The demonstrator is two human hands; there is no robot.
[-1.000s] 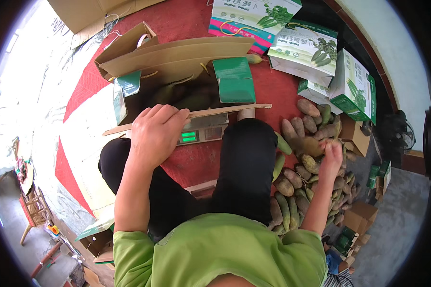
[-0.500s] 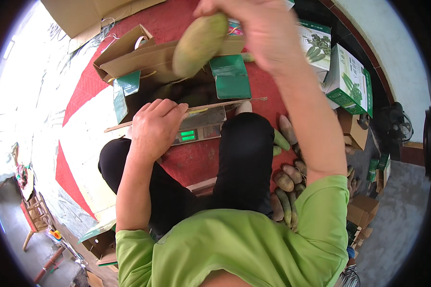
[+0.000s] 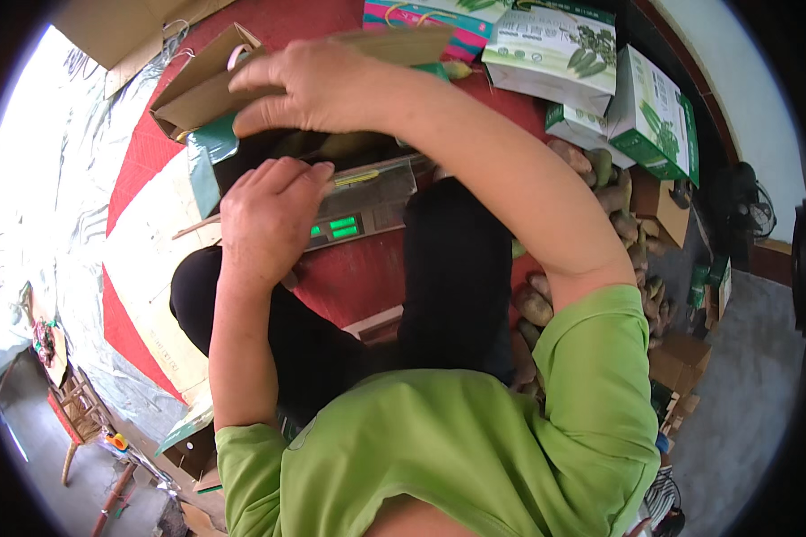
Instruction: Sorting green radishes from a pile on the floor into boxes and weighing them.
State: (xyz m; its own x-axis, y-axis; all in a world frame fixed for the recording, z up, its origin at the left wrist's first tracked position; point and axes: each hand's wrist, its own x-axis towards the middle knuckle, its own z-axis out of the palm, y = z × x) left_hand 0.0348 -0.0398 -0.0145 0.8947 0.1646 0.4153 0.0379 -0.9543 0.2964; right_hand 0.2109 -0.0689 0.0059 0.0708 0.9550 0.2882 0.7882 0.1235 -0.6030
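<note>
In front of me an opened cardboard box [image 3: 208, 183] with green flap parts stands on a scale, whose green-lit display [image 3: 342, 227] shows below the box's near flap [image 3: 367, 182]. My left hand [image 3: 273, 210] is closed over this near flap. Above the box opening my right hand [image 3: 309, 89] reaches leftward, fingers and thumb apart, with nothing seen in it. Below its wrist, a dim green radish [image 3: 354, 143] shows in the shadowed box; the other contents are hidden by my hands and shadow.
Several radishes [image 3: 533, 309] lie in piles along my right side. White and green printed cartons [image 3: 555, 54] stand at the far right, beside a colourful bag [image 3: 403, 31]. A black fan [image 3: 748, 215] is by the wall. A wooden chair [image 3: 76, 407] stands at the left.
My right hand has come from the upper right, where it held a radish, to above the box, and has let the radish go. My left hand stays on the flap.
</note>
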